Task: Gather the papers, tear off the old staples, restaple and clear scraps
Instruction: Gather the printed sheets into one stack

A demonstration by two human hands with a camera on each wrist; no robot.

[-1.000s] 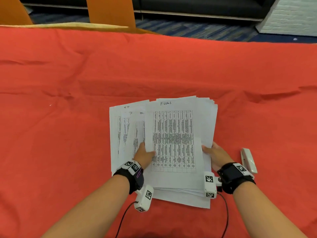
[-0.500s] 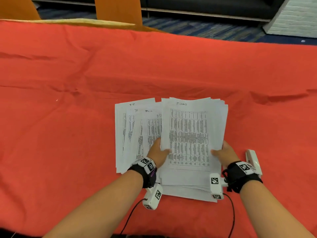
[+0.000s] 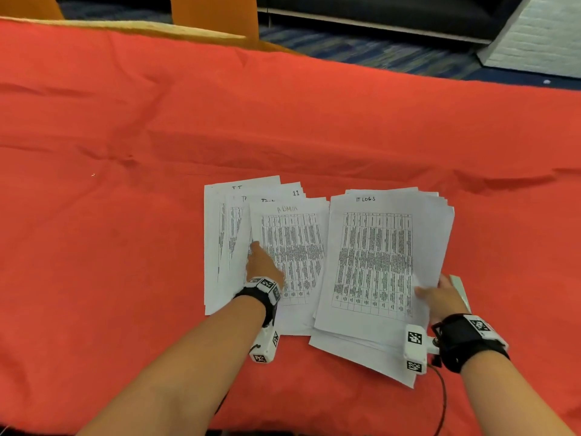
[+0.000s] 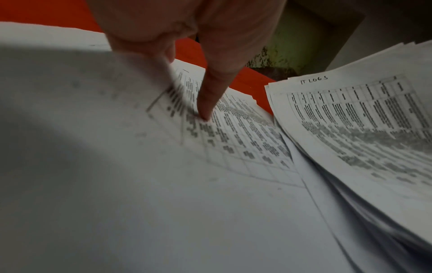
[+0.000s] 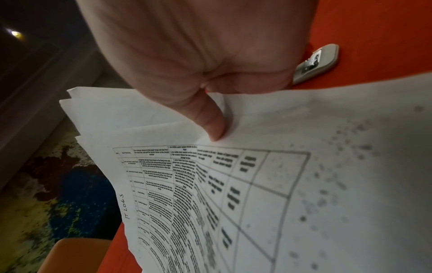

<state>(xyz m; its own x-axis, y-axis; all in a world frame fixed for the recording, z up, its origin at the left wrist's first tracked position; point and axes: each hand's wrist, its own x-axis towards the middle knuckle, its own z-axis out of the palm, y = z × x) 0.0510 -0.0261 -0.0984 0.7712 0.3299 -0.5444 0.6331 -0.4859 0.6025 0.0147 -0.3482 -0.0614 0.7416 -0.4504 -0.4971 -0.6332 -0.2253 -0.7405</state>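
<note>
Two piles of printed papers lie on the red tablecloth (image 3: 125, 247). My right hand (image 3: 440, 297) grips the right-hand stack headed "IT LOGS" (image 3: 374, 262) at its lower right edge, thumb (image 5: 210, 120) on top and fingers hidden beneath. The stack's near side is raised off the cloth. My left hand (image 3: 264, 265) is on the fanned left pile, whose top sheet reads "ADMIN" (image 3: 295, 247). Its thumb (image 4: 208, 103) presses that sheet while the other fingers curl under the sheet's lifted left edge. A pale stapler (image 3: 459, 287) lies just right of my right hand.
Bare red cloth spreads wide to the left, right and beyond the papers. Orange chairs (image 3: 213, 14) stand past the table's far edge. A tiny pale speck (image 3: 93, 175) lies on the cloth far left.
My right hand has drawn the IT LOGS stack rightward off the left pile, uncovering the ADMIN sheet. My left hand left that stack and now holds the ADMIN sheet.
</note>
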